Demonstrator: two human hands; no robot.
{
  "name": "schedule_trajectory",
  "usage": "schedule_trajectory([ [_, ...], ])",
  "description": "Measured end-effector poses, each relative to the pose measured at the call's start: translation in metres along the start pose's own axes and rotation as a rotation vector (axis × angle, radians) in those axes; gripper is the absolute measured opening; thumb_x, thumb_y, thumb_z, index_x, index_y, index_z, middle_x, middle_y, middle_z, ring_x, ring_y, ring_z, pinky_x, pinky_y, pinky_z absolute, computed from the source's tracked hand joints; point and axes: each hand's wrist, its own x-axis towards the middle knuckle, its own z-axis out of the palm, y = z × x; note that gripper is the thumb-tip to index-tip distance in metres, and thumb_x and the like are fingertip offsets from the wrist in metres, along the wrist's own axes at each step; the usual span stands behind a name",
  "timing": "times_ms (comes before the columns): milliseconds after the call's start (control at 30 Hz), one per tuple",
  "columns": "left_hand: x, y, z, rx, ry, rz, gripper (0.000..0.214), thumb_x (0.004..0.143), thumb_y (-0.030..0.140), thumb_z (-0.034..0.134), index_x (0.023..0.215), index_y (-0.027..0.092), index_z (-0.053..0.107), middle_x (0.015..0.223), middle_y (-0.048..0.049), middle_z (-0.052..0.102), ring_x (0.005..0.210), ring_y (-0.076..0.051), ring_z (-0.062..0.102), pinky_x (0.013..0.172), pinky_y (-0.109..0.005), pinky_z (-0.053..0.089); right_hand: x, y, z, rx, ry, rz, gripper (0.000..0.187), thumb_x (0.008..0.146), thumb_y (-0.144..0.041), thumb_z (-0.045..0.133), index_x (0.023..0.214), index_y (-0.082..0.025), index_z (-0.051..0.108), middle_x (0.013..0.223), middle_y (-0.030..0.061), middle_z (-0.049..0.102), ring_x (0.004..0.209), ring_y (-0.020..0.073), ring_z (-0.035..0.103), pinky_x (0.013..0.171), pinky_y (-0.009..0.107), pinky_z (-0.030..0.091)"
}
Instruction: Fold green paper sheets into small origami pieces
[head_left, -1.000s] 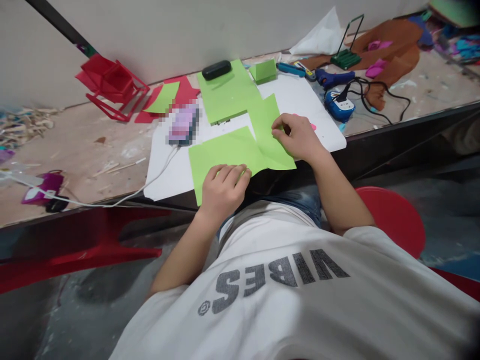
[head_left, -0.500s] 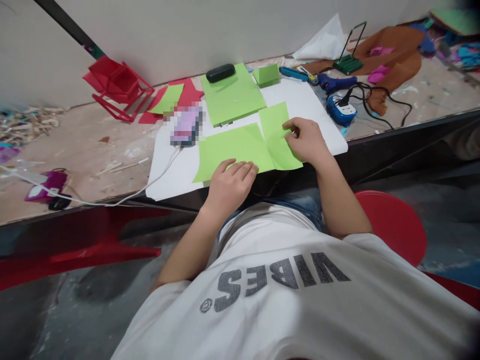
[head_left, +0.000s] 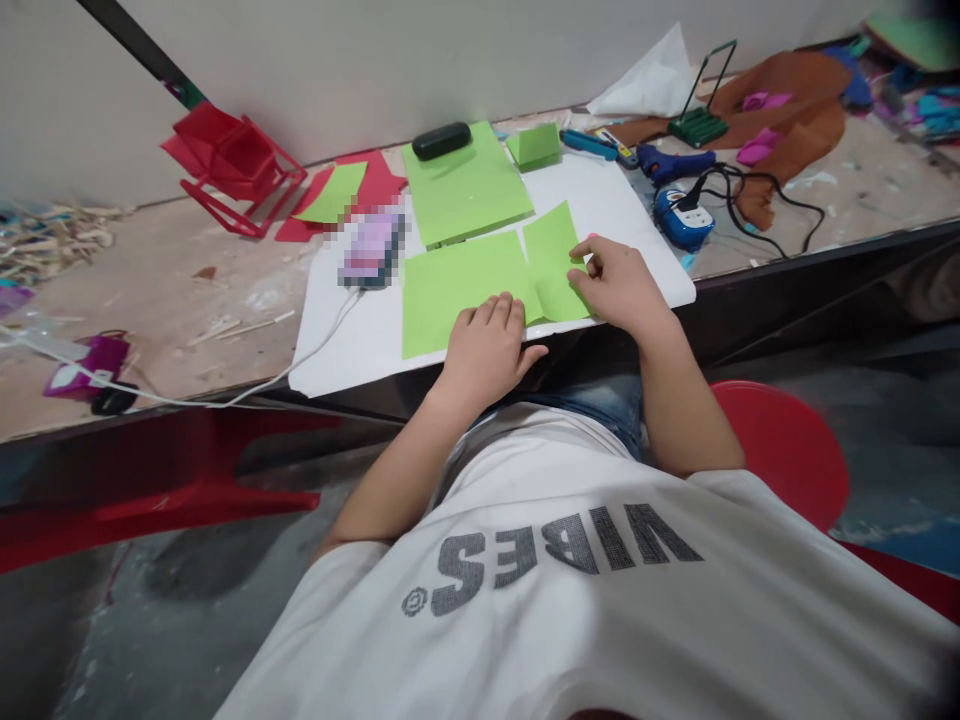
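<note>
A creased sheet of bright green paper lies near the front edge of a white board. My left hand rests flat on the sheet's front edge, fingers extended and thumb out to the side. On the sheet's right part, beyond the crease, my right hand has its fingers curled at the right edge, thumb and forefinger on the paper. Behind lies a larger green sheet or stack with a black case on top. A small folded green piece stands beside it.
Left of the sheet are a phone on a white cable and a red miniature rocking chair. A blue cutter, a glue gun and a blue power socket with black cord sit right. A red stool stands below.
My left hand has slid right along the front edge, towards the crease, and its thumb now sticks out. The green sheet's left part lies flatter and straighter. My right hand stays at the right edge.
</note>
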Motion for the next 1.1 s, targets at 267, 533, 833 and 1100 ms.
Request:
schedule_trajectory([
  [267, 0.035, -0.021, 0.01, -0.124, 0.098, 0.038, 0.069, 0.122, 0.073, 0.077, 0.156, 0.013, 0.079, 0.161, -0.0316, 0.082, 0.155, -0.053, 0.076, 0.135, -0.066, 0.058, 0.024, 0.016, 0.004, 0.015, 0.029, -0.019, 0.015, 0.111, -0.037, 0.085, 0.108, -0.023, 0.091, 0.1, 0.0119, 0.083, 0.102, 0.0352, 0.075, 0.106, 0.055, 0.065],
  [533, 0.041, -0.02, 0.013, -0.121, -0.116, 0.064, 0.121, 0.12, 0.077, 0.073, 0.204, 0.001, 0.033, 0.214, -0.036, 0.031, 0.204, -0.053, 0.029, 0.166, -0.065, 0.026, 0.024, 0.019, 0.007, -0.054, 0.016, -0.034, 0.019, 0.107, -0.041, 0.083, 0.103, -0.025, 0.093, 0.092, 0.01, 0.083, 0.099, 0.0353, 0.076, 0.102, 0.053, 0.066],
  [833, 0.045, -0.02, 0.009, -0.143, -0.158, 0.068, 0.123, 0.114, 0.064, 0.084, 0.205, 0.001, 0.031, 0.216, -0.0351, 0.025, 0.205, -0.052, 0.025, 0.168, -0.066, 0.023, 0.022, 0.018, 0.004, -0.026, -0.008, -0.044, 0.014, 0.1, -0.03, 0.082, 0.104, -0.025, 0.095, 0.09, 0.0088, 0.082, 0.098, 0.0355, 0.076, 0.106, 0.054, 0.064],
  [1100, 0.043, -0.012, -0.003, -0.104, -0.207, 0.045, 0.124, 0.114, 0.061, 0.085, 0.204, -0.004, 0.03, 0.215, -0.0384, 0.022, 0.206, -0.052, 0.024, 0.168, -0.064, 0.022, 0.019, 0.019, 0.001, 0.023, -0.03, -0.036, 0.026, 0.097, -0.036, 0.08, 0.114, -0.023, 0.094, 0.081, 0.0028, 0.073, 0.084, 0.0284, 0.068, 0.088, 0.045, 0.057],
])
